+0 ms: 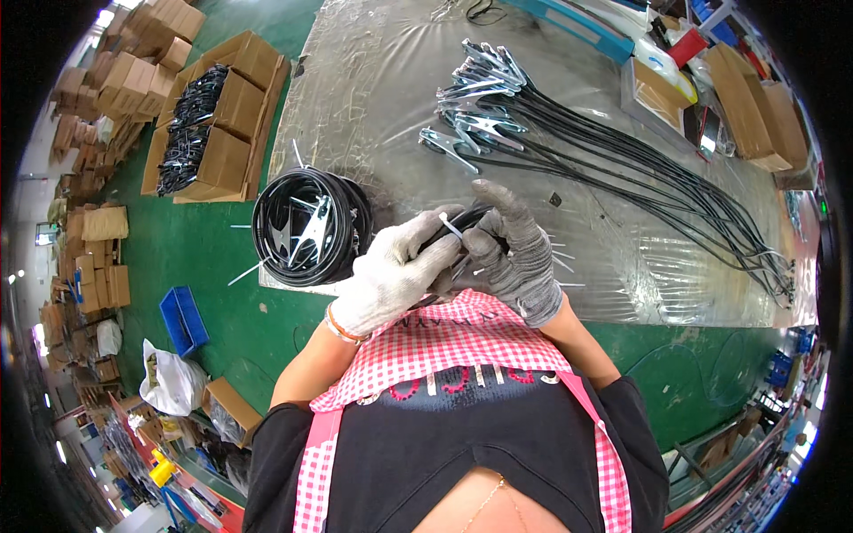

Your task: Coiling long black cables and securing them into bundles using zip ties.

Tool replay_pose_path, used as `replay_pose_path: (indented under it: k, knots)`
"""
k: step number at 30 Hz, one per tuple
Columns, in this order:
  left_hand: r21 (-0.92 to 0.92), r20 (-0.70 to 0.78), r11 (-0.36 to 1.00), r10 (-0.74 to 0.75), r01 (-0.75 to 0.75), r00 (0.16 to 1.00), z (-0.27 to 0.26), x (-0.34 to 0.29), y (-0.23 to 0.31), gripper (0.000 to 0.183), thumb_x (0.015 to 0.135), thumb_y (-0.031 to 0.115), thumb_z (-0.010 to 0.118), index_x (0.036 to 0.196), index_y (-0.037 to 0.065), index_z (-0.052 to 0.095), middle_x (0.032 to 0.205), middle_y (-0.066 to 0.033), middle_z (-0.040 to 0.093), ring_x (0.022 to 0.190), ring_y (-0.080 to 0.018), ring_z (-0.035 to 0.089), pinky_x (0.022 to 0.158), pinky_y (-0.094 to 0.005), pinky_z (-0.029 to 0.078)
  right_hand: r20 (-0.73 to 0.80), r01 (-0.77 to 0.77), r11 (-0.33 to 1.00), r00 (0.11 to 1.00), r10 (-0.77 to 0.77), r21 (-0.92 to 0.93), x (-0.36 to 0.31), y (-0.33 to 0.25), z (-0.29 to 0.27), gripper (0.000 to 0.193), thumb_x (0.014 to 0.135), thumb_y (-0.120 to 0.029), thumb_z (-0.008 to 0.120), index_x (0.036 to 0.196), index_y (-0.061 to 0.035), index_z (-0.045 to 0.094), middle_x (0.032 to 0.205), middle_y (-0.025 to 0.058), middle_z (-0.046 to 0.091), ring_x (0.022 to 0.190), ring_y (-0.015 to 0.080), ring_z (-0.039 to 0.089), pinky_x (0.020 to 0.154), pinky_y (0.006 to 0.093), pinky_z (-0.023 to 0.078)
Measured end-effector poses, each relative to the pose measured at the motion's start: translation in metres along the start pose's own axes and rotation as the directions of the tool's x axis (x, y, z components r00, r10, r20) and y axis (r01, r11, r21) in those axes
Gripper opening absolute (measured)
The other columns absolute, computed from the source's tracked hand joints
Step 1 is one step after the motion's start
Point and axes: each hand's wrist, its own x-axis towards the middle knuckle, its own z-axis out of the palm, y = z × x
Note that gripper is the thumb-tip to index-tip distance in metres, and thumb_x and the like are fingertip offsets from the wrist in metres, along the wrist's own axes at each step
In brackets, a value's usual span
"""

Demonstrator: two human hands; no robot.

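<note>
A black cable coil [464, 218] is held close against my apron, at the near edge of the table. My left hand [384, 274], in a white glove, is closed around its left side. A white cable tie [451, 227] loops over the bundle between my hands. My right hand [522, 259], in a grey glove, has its thumb and curled fingers closed at the tie's right end; the exact pinch is partly hidden. Left of my hands stands a stack of coiled black cables [267, 218] with metal clamps [313, 233] lying inside, and white ties sticking out around it.
Long black cables [640, 164] with metal clamps [484, 89] stretch across the plastic-covered table [373, 98]. Loose white ties [565, 263] lie beside my right hand. Cardboard boxes [233, 111] of clamped cables stand on the left, with a blue bin [184, 322] on the green floor.
</note>
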Motion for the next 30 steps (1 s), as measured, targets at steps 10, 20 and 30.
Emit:
replay_pose_path:
  k: [10, 20, 30]
  knots:
    - [0.059, -0.065, 0.998, 0.037, -0.033, 0.997, 0.009, 0.002, -0.009, 0.034, 0.093, 0.014, 0.054, 0.126, 0.004, 0.055, 0.075, -0.0036, 0.061, 0.06, -0.0051, 0.054, 0.054, -0.0228, 0.046, -0.082, -0.002, 0.997, 0.997, -0.004, -0.079, 0.003, -0.008, 0.008, 0.046, 0.089, -0.019, 0.065, 0.131, -0.0116, 0.047, 0.068, 0.0072, 0.062, 0.06, 0.0206, 0.061, 0.057, 0.0316, 0.048]
    - [0.246, -0.14, 0.951, 0.227, -0.189, 0.964, 0.011, 0.003, -0.019, 0.032, 0.093, 0.009, 0.052, 0.125, 0.005, 0.058, 0.078, -0.0044, 0.063, 0.064, -0.0067, 0.057, 0.058, -0.0233, 0.047, -0.056, 0.085, 0.973, 0.993, -0.1, -0.216, 0.023, -0.023, 0.012, 0.008, 0.082, -0.011, 0.069, 0.085, -0.0056, 0.065, 0.091, 0.0114, 0.064, 0.077, 0.0219, 0.062, 0.066, 0.0304, 0.05]
    - [-0.359, -0.065, 0.932, 0.029, -0.051, 0.997, -0.008, 0.004, -0.02, 0.04, 0.095, 0.014, 0.053, 0.132, -0.001, 0.05, 0.095, -0.0047, 0.062, 0.076, -0.0068, 0.056, 0.064, -0.0212, 0.047, 0.191, -0.32, 0.786, 0.947, 0.257, 0.529, 0.019, -0.024, -0.008, 0.016, 0.092, -0.021, 0.06, 0.091, -0.0059, 0.055, 0.086, 0.0055, 0.06, 0.078, 0.013, 0.057, 0.067, 0.0283, 0.049]
